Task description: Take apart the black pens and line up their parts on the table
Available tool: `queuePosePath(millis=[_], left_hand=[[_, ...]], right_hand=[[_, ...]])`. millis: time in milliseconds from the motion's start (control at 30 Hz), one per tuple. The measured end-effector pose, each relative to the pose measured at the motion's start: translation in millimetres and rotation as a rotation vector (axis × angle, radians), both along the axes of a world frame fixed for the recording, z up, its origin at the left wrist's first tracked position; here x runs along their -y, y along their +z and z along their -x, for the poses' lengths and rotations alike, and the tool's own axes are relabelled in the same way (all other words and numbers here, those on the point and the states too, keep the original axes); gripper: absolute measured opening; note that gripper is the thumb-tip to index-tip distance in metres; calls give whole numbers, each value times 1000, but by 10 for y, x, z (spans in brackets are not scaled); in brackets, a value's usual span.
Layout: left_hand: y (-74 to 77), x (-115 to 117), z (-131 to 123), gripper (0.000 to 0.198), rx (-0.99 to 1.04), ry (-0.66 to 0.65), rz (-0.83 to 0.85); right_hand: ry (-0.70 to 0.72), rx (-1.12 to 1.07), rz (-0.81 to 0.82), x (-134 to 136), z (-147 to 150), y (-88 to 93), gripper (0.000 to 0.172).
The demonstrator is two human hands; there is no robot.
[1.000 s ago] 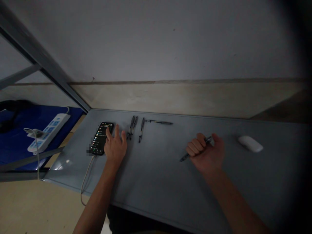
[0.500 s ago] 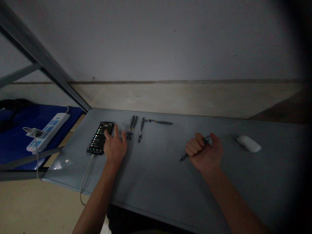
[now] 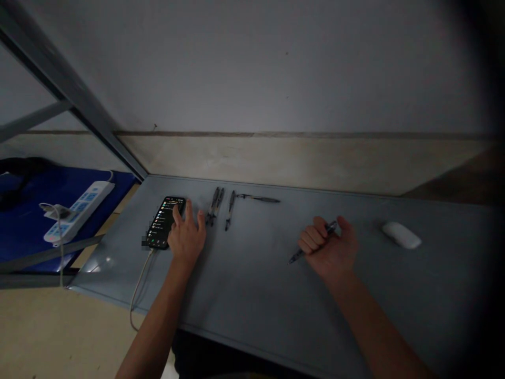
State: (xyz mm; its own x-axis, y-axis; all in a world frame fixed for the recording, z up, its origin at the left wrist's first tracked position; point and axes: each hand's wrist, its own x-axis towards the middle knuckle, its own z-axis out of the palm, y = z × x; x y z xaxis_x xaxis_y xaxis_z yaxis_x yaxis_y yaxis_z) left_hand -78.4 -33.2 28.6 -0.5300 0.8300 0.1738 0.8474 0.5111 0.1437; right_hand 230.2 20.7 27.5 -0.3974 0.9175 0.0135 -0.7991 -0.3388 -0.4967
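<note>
My left hand (image 3: 187, 236) reaches over the right side of a dark smartphone (image 3: 161, 225), its fingers spread and a finger over the lit screen, which shows a list. Whether that fingertip touches the glass I cannot tell. A dark pen (image 3: 296, 256) slants through the curled fingers of my right hand (image 3: 328, 245), palm up, with the pen's ends sticking out on both sides. Several similar pens lie between the hands: a pair (image 3: 215, 205) side by side, one upright pen (image 3: 230, 210) beside them, and one pen (image 3: 258, 198) lying crosswise.
A white computer mouse (image 3: 401, 235) rests right of my right hand on the grey table (image 3: 252, 295). A pale cable (image 3: 136, 295) runs from the phone over the front edge. At left, a white power strip (image 3: 81, 210) lies on a blue surface beyond a metal frame (image 3: 98, 134). A wall stands behind.
The list on the phone screen looks shifted, and a left fingertip has moved slightly up and right over it. My right hand still grips the pen, nearly unmoved. The view has shifted slightly.
</note>
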Motion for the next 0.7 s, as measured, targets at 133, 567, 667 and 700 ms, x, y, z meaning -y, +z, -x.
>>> queuePosePath(millis=[133, 567, 667, 700], left_hand=[[-7, 7, 1, 64, 4, -5, -1], [-22, 5, -9, 64, -20, 20, 10], [7, 8, -30, 64, -16, 29, 7], [19, 9, -38, 65, -14, 36, 9]], right_hand=[[-4, 30, -18, -12, -4, -25, 47], [-36, 37, 13, 1, 24, 19, 38], [-48, 33, 40, 9, 37, 42, 39], [-47, 36, 47, 10, 39, 45, 39]])
